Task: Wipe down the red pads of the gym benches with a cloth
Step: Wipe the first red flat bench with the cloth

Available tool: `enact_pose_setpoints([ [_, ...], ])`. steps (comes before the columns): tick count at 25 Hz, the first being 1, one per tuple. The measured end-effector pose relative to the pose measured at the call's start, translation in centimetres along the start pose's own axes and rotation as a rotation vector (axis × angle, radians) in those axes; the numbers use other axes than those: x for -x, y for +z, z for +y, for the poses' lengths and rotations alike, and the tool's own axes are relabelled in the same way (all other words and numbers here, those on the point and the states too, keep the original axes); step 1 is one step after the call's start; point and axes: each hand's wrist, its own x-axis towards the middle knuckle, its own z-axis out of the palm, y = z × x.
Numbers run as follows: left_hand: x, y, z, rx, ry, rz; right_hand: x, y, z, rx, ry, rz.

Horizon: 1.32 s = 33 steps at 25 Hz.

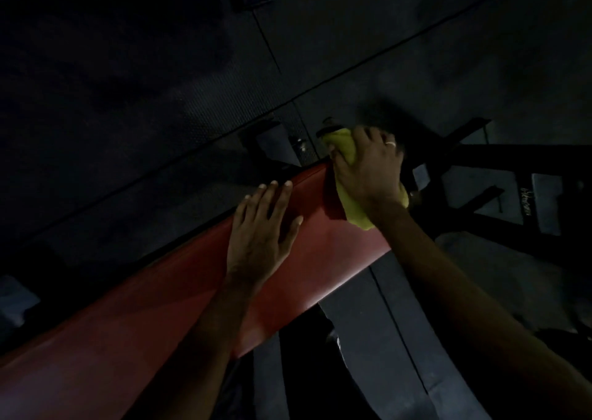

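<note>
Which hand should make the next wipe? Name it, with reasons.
Right. The right hand grips the yellow cloth at the red pad's end; the left hand lies flat on it, empty.

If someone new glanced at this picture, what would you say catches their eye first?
The yellow-green cloth stands out most, gripped by the right hand at the far end of the red bench pad. The pad runs diagonally up from the lower left against dark surroundings. The left hand rests flat on it, apart from the cloth.
</note>
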Motion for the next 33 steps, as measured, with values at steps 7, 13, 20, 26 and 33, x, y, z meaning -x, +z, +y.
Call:
enact_pose_setpoints([
  [7, -0.1, 0.0, 0.4, -0.025, -0.050, -0.057, 5.7, 1.6, 3.5, -0.310, 0.264, 0.066],
  [13, 0.0, 0.2, 0.6, -0.093, -0.049, -0.055, 11.5, 4.2, 5.2, -0.343, 0.336, 0.071],
  [20, 0.1, 0.7, 0.9, -0.181, -0.020, 0.002, 10.7, 6.2, 6.0, -0.483, 0.549, 0.248],
  [26, 0.2, 1.1, 0.9, -0.191, -0.017, 0.034, 10.5, 7.1, 6.4, -0.512, 0.537, 0.332],
  [33, 0.1, 1.6, 0.8, -0.239, -0.009, 0.079, 11.7, 7.6, 5.7, -0.549, 0.545, 0.355],
])
